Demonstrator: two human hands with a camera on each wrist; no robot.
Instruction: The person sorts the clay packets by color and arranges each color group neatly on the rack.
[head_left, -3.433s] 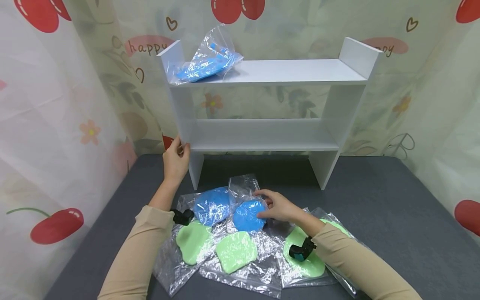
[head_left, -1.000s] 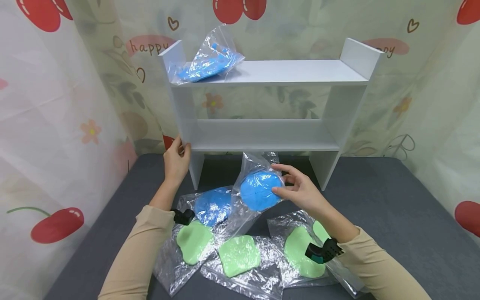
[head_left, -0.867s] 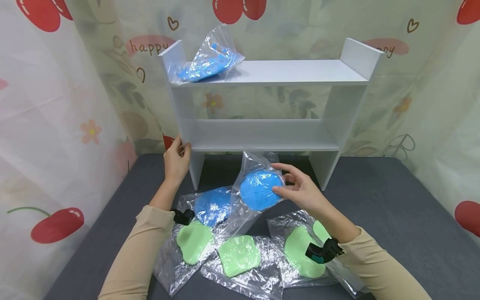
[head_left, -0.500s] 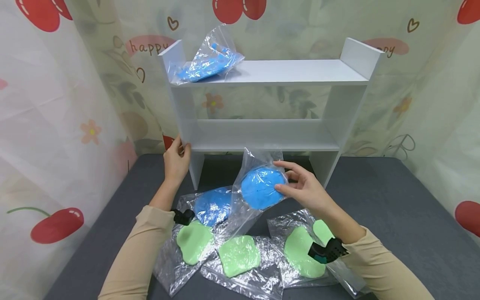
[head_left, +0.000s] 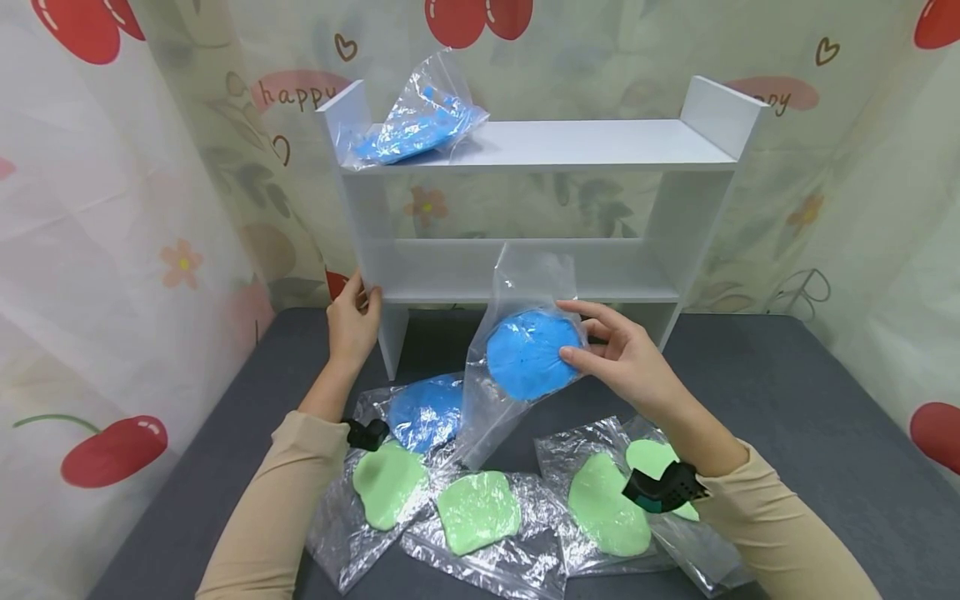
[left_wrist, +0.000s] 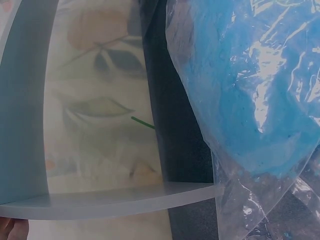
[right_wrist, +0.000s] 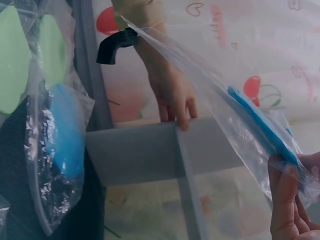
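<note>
Fabric backdrop (head_left: 862,183), printed with cherries, flowers and hearts; dark grey tabletop (head_left: 795,400) before it. One white shelf unit (head_left: 570,143), two boards, standing on the tabletop. Left hand (head_left: 352,323): grips the unit's left side panel near the lower board. Right hand (head_left: 628,358): pinches the right edge of a clear bag with a round blue piece (head_left: 527,357), held up, tilted, before the lower board. Upper board, left end: one blue-filled bag (head_left: 412,135). Tabletop, front: another blue-filled bag (head_left: 426,414); four bagged green pieces (head_left: 478,510), some bags overlapping.
</note>
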